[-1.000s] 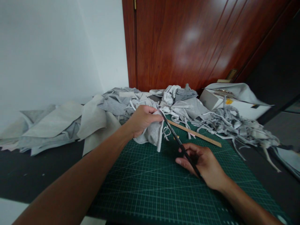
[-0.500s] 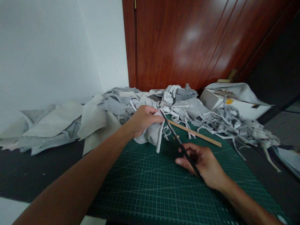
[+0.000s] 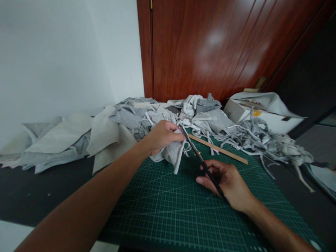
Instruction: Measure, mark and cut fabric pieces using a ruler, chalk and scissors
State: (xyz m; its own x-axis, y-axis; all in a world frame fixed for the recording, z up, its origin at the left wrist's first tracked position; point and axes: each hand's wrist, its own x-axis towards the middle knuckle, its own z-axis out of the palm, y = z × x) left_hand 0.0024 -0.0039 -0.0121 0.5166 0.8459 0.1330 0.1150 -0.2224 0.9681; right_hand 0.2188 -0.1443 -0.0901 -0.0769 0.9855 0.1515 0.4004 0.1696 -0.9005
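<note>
Between the thumb and fingers of my left hand (image 3: 165, 135) is a piece of grey fabric (image 3: 173, 154), which hangs down over the green cutting mat (image 3: 168, 206). My right hand (image 3: 228, 182) is closed around the black handles of a pair of scissors (image 3: 198, 155). The blades point away and to the left, with their tips at the top edge of the fabric, close to my left thumb. Whether the blades are parted is hard to make out. A flat wooden ruler (image 3: 220, 148) lies on the mat just beyond the scissors.
Loose grey fabric pieces (image 3: 63, 136) spread along the wall at left. More folded cloth (image 3: 208, 105) is heaped by the brown door (image 3: 204, 45). On the right, a tangle of grey fabric strips (image 3: 273, 140) lies before a white box (image 3: 275, 120).
My left hand has shifted slightly right and down with the fabric, whose lower corner hangs a little lower. The scissors have turned slightly in my right hand, which has barely moved.
</note>
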